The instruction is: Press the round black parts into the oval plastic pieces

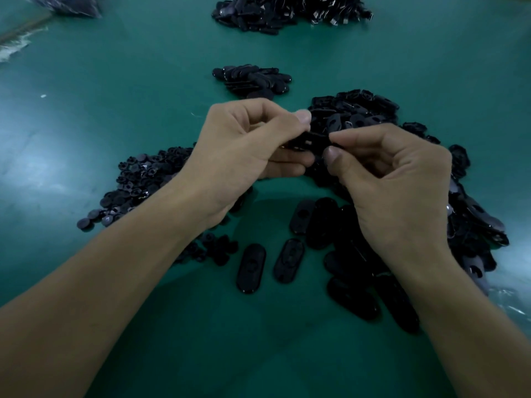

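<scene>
Fingers of the left hand (244, 145) curl round an oval plastic piece (313, 140) held above the bench (287, 354); fingers of the right hand (402, 179) pinch its end. Round black parts (138, 185) lie heaped at left. Best to seat one square, then press evenly.

A green table top (120, 81) is spreading across the whole view, catching pale glare on its left side. At the far left a dark plastic bag (69, 5) is lying at the edge, with crumpled clear film (14, 48) trailing just near of it. A small white scrap (43, 96) is sitting alone on the left. Clear wrapping (510, 301) is showing at the near right edge.
</scene>
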